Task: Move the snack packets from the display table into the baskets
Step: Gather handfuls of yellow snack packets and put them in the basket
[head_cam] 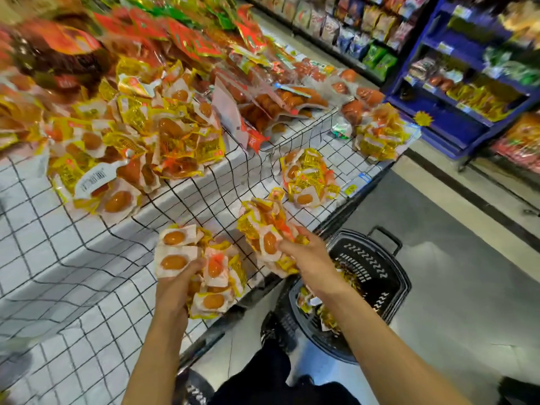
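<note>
**Two Fistfuls Held**

In the left hand (174, 287), gripped a bunch of snack packets (211, 268) at the bench (87, 273) edge. In the right hand (305, 254), clutched a second bunch (267, 226) just beside. Below: black basket (377, 267), packets inside.

Nothing is reading clearly: print on the snack packets (175, 260), white label (94, 179) and shelf tags (445, 48) is blurring.

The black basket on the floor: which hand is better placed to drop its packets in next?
Right, probably. The right hand grips a bunch of packets at the edge of the table, just beside the black basket. The left hand holds a second bunch farther left, over the table.
</note>
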